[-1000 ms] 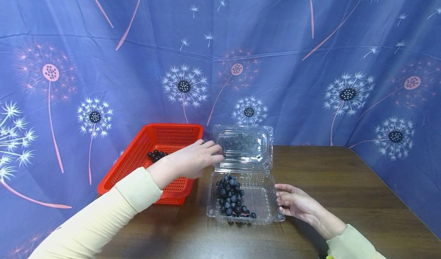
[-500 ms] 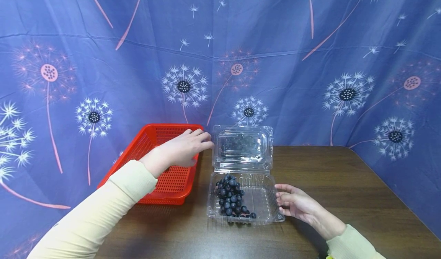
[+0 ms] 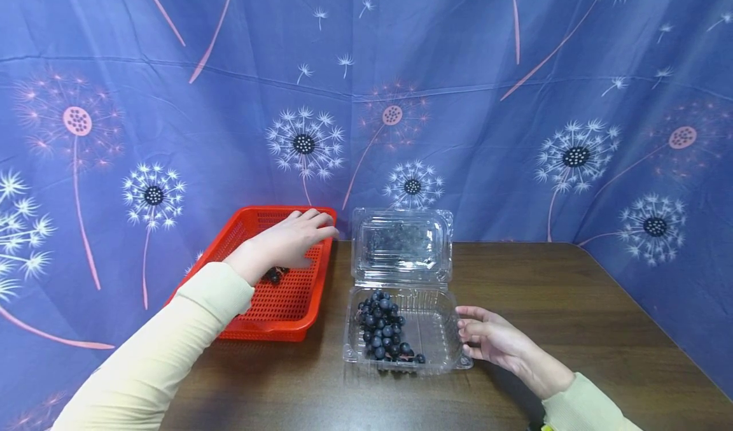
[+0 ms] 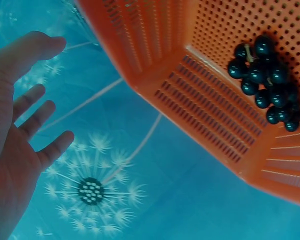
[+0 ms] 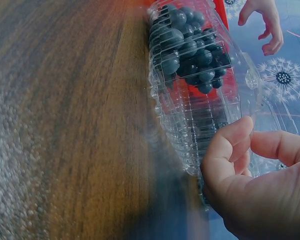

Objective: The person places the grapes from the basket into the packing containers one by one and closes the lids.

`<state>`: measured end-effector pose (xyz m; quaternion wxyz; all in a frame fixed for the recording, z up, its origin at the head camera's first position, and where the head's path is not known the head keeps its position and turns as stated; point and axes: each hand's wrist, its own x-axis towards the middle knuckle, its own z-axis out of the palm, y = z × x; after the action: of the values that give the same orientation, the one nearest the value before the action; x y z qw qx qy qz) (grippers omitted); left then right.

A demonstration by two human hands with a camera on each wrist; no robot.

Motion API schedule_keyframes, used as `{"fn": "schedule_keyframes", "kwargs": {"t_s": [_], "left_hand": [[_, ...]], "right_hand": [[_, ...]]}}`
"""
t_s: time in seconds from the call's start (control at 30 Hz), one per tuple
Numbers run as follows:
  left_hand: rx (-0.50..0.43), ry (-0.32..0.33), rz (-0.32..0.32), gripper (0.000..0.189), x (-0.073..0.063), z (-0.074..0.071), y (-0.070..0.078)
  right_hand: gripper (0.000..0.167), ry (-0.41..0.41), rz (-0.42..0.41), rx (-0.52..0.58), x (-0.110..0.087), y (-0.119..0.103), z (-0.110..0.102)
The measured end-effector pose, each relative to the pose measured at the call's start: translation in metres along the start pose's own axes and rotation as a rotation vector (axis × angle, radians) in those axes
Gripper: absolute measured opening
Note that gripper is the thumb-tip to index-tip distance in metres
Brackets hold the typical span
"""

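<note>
A red slotted plastic basket (image 3: 286,307) stands at the left, with a small bunch of dark grapes (image 4: 260,75) lying on its floor. Over the basket hovers my left hand (image 3: 289,239), fingers spread and holding nothing; it partly covers those grapes in the head view. To the right is a clear plastic clamshell container (image 3: 435,335), its lid (image 3: 403,246) raised at the back. A bigger bunch of dark grapes (image 3: 380,326) fills the container's left side. My right hand (image 3: 501,345) pinches the container's right rim between thumb and fingers.
Both containers stand on a brown wooden table (image 3: 532,284), whose surface extends to the right. A blue dandelion-print cloth (image 3: 487,144) hangs right behind the table.
My left hand has moved left, from beside the clamshell's lid to over the basket. The right hand, the clamshell and its grapes have stayed put.
</note>
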<state>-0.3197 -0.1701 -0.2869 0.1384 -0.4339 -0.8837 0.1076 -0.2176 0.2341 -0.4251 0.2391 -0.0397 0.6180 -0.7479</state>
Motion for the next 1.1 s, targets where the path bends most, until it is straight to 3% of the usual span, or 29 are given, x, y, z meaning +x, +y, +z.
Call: {"fn": "schedule_keyframes", "kwargs": {"t_s": [0.4, 1.1], "left_hand": [[-0.07, -0.016, -0.095, 0.07, -0.006, 0.018, -0.025], [-0.128, -0.116, -0.233, 0.075, -0.015, 0.05, -0.052]], "right_hand": [[0.064, 0.005, 0.01, -0.009, 0.0, -0.001, 0.002], [0.054, -0.021, 0.0, 0.009, -0.001, -0.001, 0.001]]}}
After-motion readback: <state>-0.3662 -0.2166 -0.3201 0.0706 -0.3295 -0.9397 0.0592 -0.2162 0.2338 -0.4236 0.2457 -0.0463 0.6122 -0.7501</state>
